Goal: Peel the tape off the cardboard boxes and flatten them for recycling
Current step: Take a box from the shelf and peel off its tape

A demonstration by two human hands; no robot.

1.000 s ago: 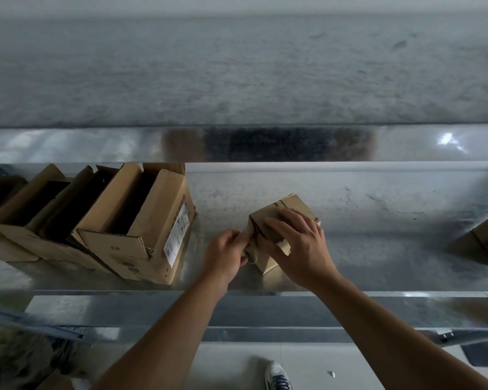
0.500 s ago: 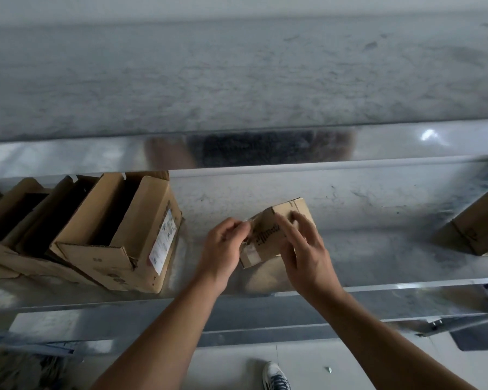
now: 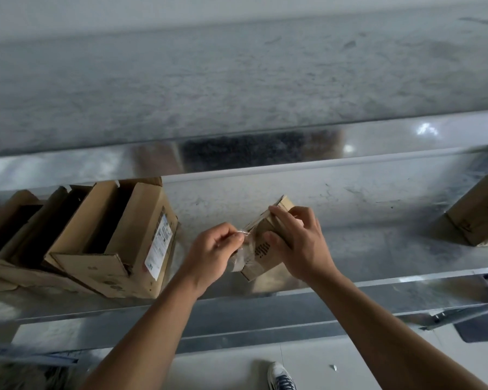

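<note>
small box (image 3: 262, 267): plain brown corrugated, roughly cube-shaped, tilted, black print on one face; sits mid-tabletop, toward the front edge
right grip: my right hand (image 3: 302, 246) is curled over the box, thumb on the printed face
left grip: my left hand (image 3: 212, 251) is pinched tight on the tape
tape (image 3: 244, 244): clear, shiny, crinkly strip running from the box to my pinch
tabletop (image 3: 364, 249): scuffed, glossy metal
left end: open boxes (image 3: 110, 243), flaps up, one with a white label (image 3: 159, 246)
right edge: another brown box (image 3: 479, 215)

Head camera looks down, close over hands (image 3: 265, 249) at shelf (image 3: 378, 249).
</note>
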